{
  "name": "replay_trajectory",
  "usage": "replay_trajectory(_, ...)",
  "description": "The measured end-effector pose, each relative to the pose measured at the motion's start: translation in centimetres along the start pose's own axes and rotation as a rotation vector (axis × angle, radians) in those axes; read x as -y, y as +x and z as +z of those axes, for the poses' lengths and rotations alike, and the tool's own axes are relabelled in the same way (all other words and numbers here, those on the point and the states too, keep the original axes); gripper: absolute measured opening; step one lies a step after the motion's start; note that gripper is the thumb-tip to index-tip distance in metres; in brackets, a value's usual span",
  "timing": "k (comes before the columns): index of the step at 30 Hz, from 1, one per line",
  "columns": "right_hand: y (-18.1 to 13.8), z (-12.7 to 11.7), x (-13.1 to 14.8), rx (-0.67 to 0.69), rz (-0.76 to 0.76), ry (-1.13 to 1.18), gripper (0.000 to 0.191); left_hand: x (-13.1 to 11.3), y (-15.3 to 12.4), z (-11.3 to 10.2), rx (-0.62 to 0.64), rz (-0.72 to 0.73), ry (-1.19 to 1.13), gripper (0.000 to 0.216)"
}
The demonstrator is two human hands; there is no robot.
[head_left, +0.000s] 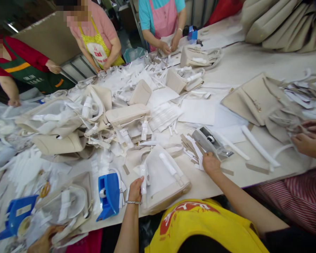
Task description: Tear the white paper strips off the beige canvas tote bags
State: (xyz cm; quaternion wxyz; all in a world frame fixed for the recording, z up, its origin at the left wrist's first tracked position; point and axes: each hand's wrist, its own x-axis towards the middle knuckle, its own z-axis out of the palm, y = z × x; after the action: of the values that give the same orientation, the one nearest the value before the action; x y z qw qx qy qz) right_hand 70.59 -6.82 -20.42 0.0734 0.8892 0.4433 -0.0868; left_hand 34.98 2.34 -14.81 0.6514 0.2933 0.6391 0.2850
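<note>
— Head view first: where is the cream bag?
— The cream bag (165, 186) lies flat on the worktop (237, 177). It is at the near edge, in front of the person in yellow, and its face is covered in white paper.
— And the left hand?
— The left hand (135, 189) is at the bag's left edge, fingers closed around the white paper wrap (143, 177) there. A bracelet sits on the wrist.
— The right one?
— The right hand (212, 164) is up and to the right of the bag, apart from it. It is knuckles up, fingers bent onto a pile of strips (193, 147) just beside a grey tape dispenser (206, 137). Whether it pinches anything I cannot tell.
— What else is near the bag?
— A blue tape dispenser (109, 195) stands just left of it. Far right of the bag, a co-worker's hands (309, 140) rest by a second bag (252, 98). Beyond the bag, three people in aprons (100, 38) stand over a heap of bags (94, 116).
</note>
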Motion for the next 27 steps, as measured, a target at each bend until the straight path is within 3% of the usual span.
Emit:
replay_trajectory(5,-0.2,-0.2,-0.6,-0.009,-0.050,0.029,0.026,0.0,-0.1,0.1,-0.013,-0.005,-0.013,0.033)
replay_trajectory(9,-0.2,-1.6,-1.4,-0.076,0.023,0.114,0.027,-0.1,-0.2,0.1,0.001,-0.002,-0.029,0.031)
replay_trajectory(11,-0.1,-2.7,-2.0,-0.053,0.054,0.362,0.025,-0.1,-0.1,0.1,0.010,0.003,-0.037,0.031)
replay_trajectory(15,-0.7,-5.3,-2.0,0.150,0.102,1.130,0.019,-0.2,-0.3,0.1,0.003,0.009,-0.060,0.032)
replay_trajectory(17,-1.7,-6.8,-0.6,0.279,0.081,1.359,0.018,-0.1,-0.6,0.1,0.002,0.011,-0.087,0.032)
replay_trajectory(19,-3.0,-8.1,1.9,0.430,-0.046,1.456,0.020,0.0,-0.7,0.0,0.005,0.021,-0.120,0.034)
replay_trajectory(21,-4.4,-9.3,5.3,0.558,-0.236,1.400,0.019,0.4,-0.5,-0.3,0.009,0.029,-0.147,0.035)
replay_trajectory(23,-5.8,-10.2,9.0,0.618,-0.446,1.199,0.015,0.9,-0.1,-0.8,0.015,0.025,-0.166,0.036)
replay_trajectory(27,-7.8,-11.0,15.4,0.399,-0.841,0.486,0.023,1.9,0.7,-1.6,0.004,0.014,-0.200,0.035)
